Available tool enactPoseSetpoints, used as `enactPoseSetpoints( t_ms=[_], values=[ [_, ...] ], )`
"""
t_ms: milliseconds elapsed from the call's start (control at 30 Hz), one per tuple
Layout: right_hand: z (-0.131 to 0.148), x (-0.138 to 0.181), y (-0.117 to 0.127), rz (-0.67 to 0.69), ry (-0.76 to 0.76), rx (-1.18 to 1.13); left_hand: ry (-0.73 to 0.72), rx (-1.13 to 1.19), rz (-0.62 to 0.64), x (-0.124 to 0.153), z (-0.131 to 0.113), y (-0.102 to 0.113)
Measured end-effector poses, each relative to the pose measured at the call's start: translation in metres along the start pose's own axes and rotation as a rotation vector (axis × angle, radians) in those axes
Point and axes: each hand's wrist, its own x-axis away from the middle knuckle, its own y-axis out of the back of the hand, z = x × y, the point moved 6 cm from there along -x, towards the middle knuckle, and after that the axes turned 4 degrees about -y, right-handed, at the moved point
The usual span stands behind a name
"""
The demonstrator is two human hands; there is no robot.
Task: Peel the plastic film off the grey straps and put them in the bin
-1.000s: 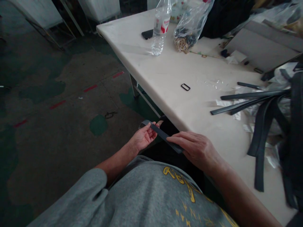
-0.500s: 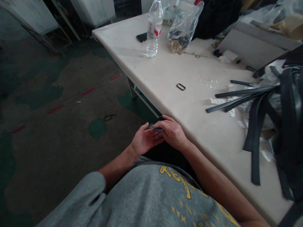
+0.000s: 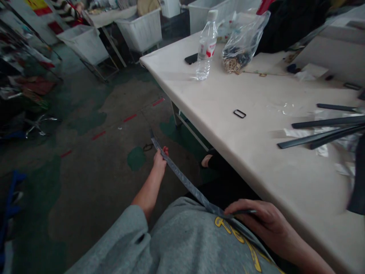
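A long dark grey strap (image 3: 186, 183) stretches slantwise in front of my body, between my two hands. My left hand (image 3: 161, 158) is closed around it near its far end, out over the floor, and a short tail sticks out past the fingers. My right hand (image 3: 261, 219) pinches the strap's near end close to my shirt, beside the table edge. A thin dark piece shows between the right fingers; I cannot tell whether it is the strap's folded end or a separate thing. On the table lies a black rectangular ring (image 3: 240, 113).
The white table (image 3: 211, 99) carries a water bottle (image 3: 205, 49), a dark phone (image 3: 191, 58), a clear bag of metal parts (image 3: 242, 45) and several black straps (image 3: 322, 135) at the right. White bins (image 3: 142, 30) stand beyond. Another person's striped sleeve (image 3: 63, 9) shows at top left.
My hands, earlier close together at the table edge, have moved apart. The left went forward and left, the right back toward my body, with the strap now drawn out between them. The view has swung left.
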Motion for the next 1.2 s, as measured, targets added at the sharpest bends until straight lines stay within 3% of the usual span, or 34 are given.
enactPoseSetpoints(
  t_ms=[133,267,400,533,633,767,900,967,1067,1200],
  values=[
    [-0.008,-0.019,-0.007,-0.012,-0.087,-0.128,-0.178,-0.030,0.218,0.034,-0.028,-0.027],
    [-0.002,-0.043,0.015,-0.169,-0.069,-0.345,-0.329,-0.274,0.677,0.092,-0.029,-0.057],
    [0.002,-0.056,0.045,-0.311,-0.010,-0.557,-0.273,-0.609,1.014,0.144,0.003,-0.068],
    [0.007,-0.054,0.073,-0.479,0.151,-0.581,-0.124,-0.940,1.269,0.184,0.044,-0.070],
    [0.012,-0.042,0.083,-0.576,0.249,-0.591,-0.151,-1.037,1.486,0.216,0.064,-0.079],
    [0.019,-0.015,0.086,-0.764,0.272,-0.561,-0.386,-1.031,1.637,0.260,0.079,-0.102],
    [0.025,0.021,0.083,-0.869,0.302,-0.595,-0.418,-1.157,1.643,0.291,0.101,-0.110],
    [0.026,0.051,0.085,-0.979,0.345,-0.640,-0.355,-1.251,1.726,0.304,0.117,-0.105],
    [0.030,0.110,0.087,-1.199,0.378,-0.633,-0.142,-1.373,1.892,0.318,0.147,-0.088],
    [0.041,0.198,0.071,-1.505,0.277,-0.465,0.060,-1.454,2.112,0.334,0.186,-0.063]
  ],
)
